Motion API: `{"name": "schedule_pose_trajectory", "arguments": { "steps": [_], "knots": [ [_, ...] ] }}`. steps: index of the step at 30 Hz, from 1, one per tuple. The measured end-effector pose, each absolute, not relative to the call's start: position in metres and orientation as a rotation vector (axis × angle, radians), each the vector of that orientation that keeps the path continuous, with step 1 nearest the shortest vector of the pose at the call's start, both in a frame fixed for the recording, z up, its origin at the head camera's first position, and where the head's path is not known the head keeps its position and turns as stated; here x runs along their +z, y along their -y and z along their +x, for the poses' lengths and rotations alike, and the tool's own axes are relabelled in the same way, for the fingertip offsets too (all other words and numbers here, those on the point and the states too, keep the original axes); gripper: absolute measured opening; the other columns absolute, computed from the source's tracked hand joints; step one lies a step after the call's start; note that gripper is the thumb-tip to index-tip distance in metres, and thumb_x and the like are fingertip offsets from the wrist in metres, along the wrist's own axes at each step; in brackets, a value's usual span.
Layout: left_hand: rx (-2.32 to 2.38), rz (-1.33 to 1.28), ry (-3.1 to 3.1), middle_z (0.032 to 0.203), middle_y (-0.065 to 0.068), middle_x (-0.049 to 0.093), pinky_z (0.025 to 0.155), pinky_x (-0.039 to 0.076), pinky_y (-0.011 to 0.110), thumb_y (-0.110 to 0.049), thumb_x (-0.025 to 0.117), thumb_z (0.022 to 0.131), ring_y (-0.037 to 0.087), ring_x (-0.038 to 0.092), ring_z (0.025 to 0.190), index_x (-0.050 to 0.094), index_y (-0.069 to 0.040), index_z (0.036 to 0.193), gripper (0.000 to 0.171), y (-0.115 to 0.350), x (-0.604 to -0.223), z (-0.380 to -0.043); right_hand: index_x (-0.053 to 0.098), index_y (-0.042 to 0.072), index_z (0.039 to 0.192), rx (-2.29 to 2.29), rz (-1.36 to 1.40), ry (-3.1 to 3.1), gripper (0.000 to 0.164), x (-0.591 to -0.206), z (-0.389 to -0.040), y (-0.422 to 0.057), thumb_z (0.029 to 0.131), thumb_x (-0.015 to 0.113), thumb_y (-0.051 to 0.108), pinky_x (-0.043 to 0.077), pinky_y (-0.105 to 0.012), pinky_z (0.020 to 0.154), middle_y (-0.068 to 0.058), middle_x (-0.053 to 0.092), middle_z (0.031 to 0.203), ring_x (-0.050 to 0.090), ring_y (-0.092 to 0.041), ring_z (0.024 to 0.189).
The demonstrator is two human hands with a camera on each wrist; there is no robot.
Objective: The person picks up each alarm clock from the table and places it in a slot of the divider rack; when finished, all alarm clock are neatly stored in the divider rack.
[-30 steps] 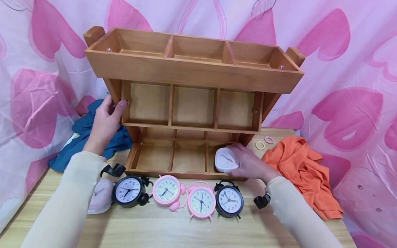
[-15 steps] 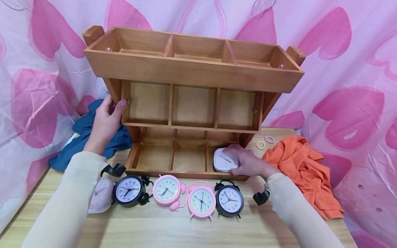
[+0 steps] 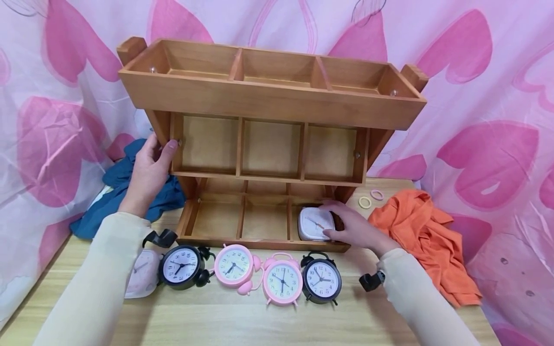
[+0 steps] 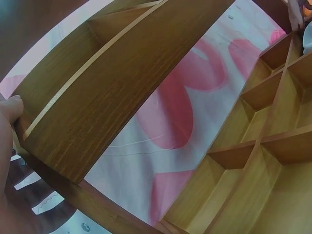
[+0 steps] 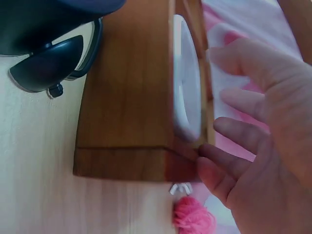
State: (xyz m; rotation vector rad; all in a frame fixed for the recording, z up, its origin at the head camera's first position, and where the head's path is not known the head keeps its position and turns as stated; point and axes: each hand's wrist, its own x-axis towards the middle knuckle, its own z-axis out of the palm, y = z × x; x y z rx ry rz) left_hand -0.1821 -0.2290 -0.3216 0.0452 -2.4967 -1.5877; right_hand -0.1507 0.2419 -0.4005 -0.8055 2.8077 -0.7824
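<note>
A brown wooden three-tier shelf (image 3: pixel 272 98) stands on the table, each tier split into compartments. My left hand (image 3: pixel 149 175) grips its left side at the middle tier, thumb (image 4: pixel 12 108) on the front and fingers behind the side post. In the bottom tier's right compartment a white square alarm clock (image 3: pixel 312 225) leans back, face outward. My right hand (image 3: pixel 357 229) is just to the right of this clock, fingers spread and loosely bent; in the right wrist view a gap shows between the fingertips and the clock (image 5: pixel 187 83).
Before the shelf lie a pale square clock (image 3: pixel 144 276) partly behind my left sleeve, black clocks (image 3: pixel 179 266) (image 3: pixel 321 281) and pink clocks (image 3: pixel 233 265) (image 3: pixel 282 283). A blue cloth (image 3: pixel 117 192) lies left, an orange cloth (image 3: pixel 426 240) right, near two hair ties (image 3: pixel 365 202).
My right hand has loosened from the white clock and drawn slightly right. The clock now sits in the bottom right compartment, slightly shifted. My left hand has kept its grip.
</note>
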Motion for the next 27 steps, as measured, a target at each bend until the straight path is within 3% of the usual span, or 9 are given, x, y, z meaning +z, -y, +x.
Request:
{"name": "schedule_pose_trajectory", "arguments": {
  "steps": [5,9,13,16,20,23,27],
  "knots": [
    [-1.588,0.042,2.483,0.161,-0.007,0.028,0.111,0.035,0.059,-0.060,0.041,0.098,0.033,0.032,0.146,0.021,-0.042,0.154,0.062,0.229,-0.323,-0.182,0.043,0.006,0.146,-1.005,-0.695,-2.875,0.076,-0.395,-0.131,-0.254,0.083,0.079,0.027,0.046,-0.057,0.101,-0.017,0.044,0.148,0.048,-0.037,0.131],
    [-1.586,0.034,2.469,0.161,-0.008,0.029,0.111,0.035,0.058,-0.059,0.041,0.099,0.032,0.033,0.146,0.022,-0.042,0.154,0.061,0.229,-0.325,-0.183,0.031,0.012,0.154,-1.172,-0.588,-2.920,0.089,-0.391,-0.109,-0.260,0.081,0.082,0.025,0.045,-0.061,0.100,-0.016,0.038,0.153,0.044,-0.040,0.132],
    [-1.588,0.024,2.457,0.161,-0.007,0.030,0.111,0.035,0.058,-0.058,0.041,0.099,0.031,0.034,0.146,0.023,-0.041,0.154,0.061,0.229,-0.325,-0.184,0.024,0.025,0.157,-1.312,-0.510,-2.943,0.101,-0.389,-0.082,-0.261,0.077,0.085,0.015,0.042,-0.031,0.111,-0.013,0.035,0.156,0.044,-0.036,0.132],
    [-1.585,0.027,2.452,0.160,-0.007,0.031,0.111,0.036,0.058,-0.058,0.041,0.099,0.031,0.035,0.145,0.024,-0.040,0.154,0.060,0.229,-0.325,-0.184,0.021,0.025,0.157,-1.398,-0.523,-2.947,0.108,-0.394,-0.063,-0.258,0.073,0.086,0.008,0.033,-0.007,0.106,-0.010,0.033,0.158,0.041,-0.017,0.137],
    [-1.586,0.034,2.447,0.161,-0.006,0.031,0.111,0.036,0.057,-0.057,0.041,0.100,0.031,0.034,0.146,0.024,-0.039,0.154,0.060,0.230,-0.325,-0.185,0.023,0.015,0.157,-1.480,-0.613,-2.959,0.112,-0.411,-0.043,-0.251,0.067,0.088,0.003,0.035,-0.008,0.105,-0.016,0.035,0.156,0.036,-0.001,0.138],
    [-1.595,0.037,2.446,0.161,-0.004,0.030,0.112,0.035,0.057,-0.056,0.041,0.100,0.030,0.034,0.146,0.023,-0.038,0.155,0.061,0.230,-0.325,-0.186,0.023,0.016,0.157,-1.439,-0.538,-2.978,0.114,-0.423,-0.029,-0.245,0.066,0.091,0.009,0.038,-0.011,0.104,-0.016,0.035,0.155,0.043,-0.010,0.133],
    [-1.617,0.030,2.438,0.161,-0.001,0.031,0.112,0.035,0.057,-0.054,0.042,0.101,0.031,0.034,0.145,0.024,-0.035,0.155,0.061,0.230,-0.325,-0.189,0.021,0.018,0.158,-1.331,-0.374,-2.964,0.115,-0.436,-0.013,-0.237,0.067,0.092,0.022,0.047,-0.042,0.103,-0.015,0.031,0.157,0.049,-0.028,0.125]
  ]
}}
